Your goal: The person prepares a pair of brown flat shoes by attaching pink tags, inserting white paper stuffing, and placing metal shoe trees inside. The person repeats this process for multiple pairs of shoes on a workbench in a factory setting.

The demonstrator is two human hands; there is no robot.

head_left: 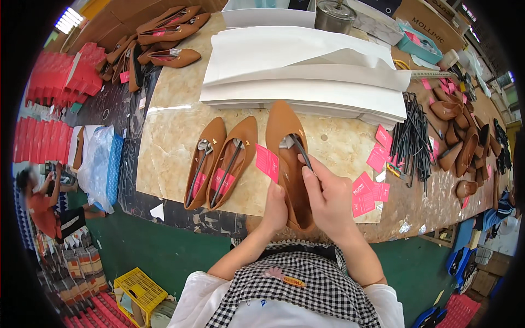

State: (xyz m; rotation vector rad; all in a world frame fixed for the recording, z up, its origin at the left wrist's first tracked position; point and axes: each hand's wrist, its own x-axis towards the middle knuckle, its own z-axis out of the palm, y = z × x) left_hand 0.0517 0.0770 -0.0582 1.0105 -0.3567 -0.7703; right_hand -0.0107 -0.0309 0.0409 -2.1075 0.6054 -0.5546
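A brown pointed flat shoe (285, 121) is held toe away from me over the table's front edge. My left hand (275, 210) is closed on its left side, and a pink card tag (267, 163) stands out just above the thumb. Pinched in the fingers of my right hand (331, 203) is a thin black shoe stick (300, 148), its far end inside the shoe near the pale toe stuffing (286, 141). To the left lies a pair of matching flats, a left shoe (214, 131) and a right shoe (244, 131), each with a black stick and a pink tag inside.
A stack of white paper (295, 65) lies behind the shoes. At right are black sticks (411, 134), pink tags (363, 194) and a heap of brown shoes (467, 139). More flats (174, 57) sit at far left, near pink boxes (44, 139). Another person (44, 205) is at left.
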